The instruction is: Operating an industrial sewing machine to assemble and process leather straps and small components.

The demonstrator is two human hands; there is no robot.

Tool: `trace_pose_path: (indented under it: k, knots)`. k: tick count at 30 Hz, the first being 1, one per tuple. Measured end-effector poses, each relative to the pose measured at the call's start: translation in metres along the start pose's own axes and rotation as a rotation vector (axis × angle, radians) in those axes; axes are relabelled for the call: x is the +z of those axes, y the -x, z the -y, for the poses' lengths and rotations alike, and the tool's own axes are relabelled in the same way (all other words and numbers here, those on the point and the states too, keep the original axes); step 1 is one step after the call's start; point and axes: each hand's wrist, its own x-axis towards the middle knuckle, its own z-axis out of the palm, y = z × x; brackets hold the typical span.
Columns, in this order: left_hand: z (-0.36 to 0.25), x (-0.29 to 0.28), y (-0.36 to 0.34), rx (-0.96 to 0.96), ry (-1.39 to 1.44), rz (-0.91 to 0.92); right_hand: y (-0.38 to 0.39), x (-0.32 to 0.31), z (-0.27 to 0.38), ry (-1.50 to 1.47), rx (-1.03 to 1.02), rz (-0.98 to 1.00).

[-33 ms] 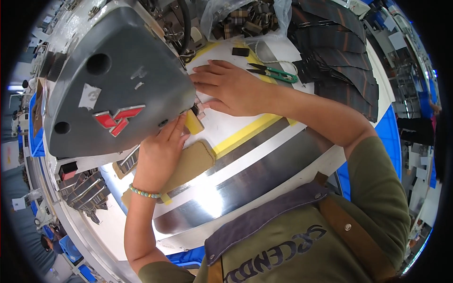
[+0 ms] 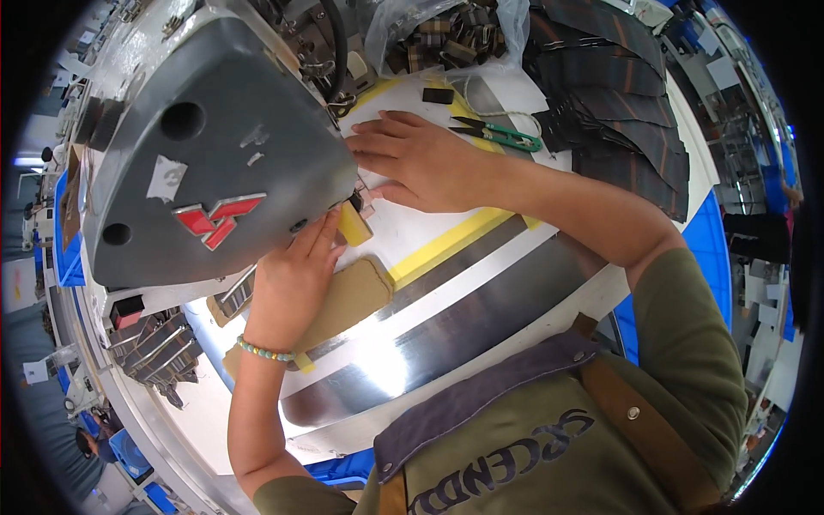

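Observation:
My left hand [image 2: 292, 287], a beaded bracelet on its wrist, reaches up to the lower edge of a grey sewing machine head [image 2: 232, 154]. Its fingers are stretched out close together beside a yellow block [image 2: 354, 224]. My right hand [image 2: 416, 163] lies palm down on the white work surface, fingers extended toward the machine and thumb apart. The machine head hides the needle area and whatever lies under it. Green-handled thread snips [image 2: 508, 136] rest just beyond my right wrist, near a small black block [image 2: 438, 95]. A tan pad [image 2: 356, 292] lies by my left hand.
Dark striped fabric pieces [image 2: 622, 94] are stacked at the right. A clear plastic bag [image 2: 515, 26] of small plaid pieces stands at the back. More plaid pieces [image 2: 159, 348] hang at the left. A shiny metal plate [image 2: 446, 330] runs along the front.

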Motion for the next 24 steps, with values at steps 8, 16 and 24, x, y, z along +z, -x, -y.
trace_pose_path:
  k: [8, 16, 24]
  knots:
    - [0.006, 0.003, -0.004, -0.011, -0.037, -0.038, 0.001, 0.002, -0.007, 0.024, 0.008, 0.006]
    - [0.002, 0.001, -0.002, -0.026, -0.005, -0.02, 0.004, -0.002, -0.003, 0.062, -0.043, -0.061]
    - [-0.028, -0.025, 0.002, 0.073, -0.155, -0.127, 0.007, -0.022, 0.008, 0.026, -0.005, 0.133]
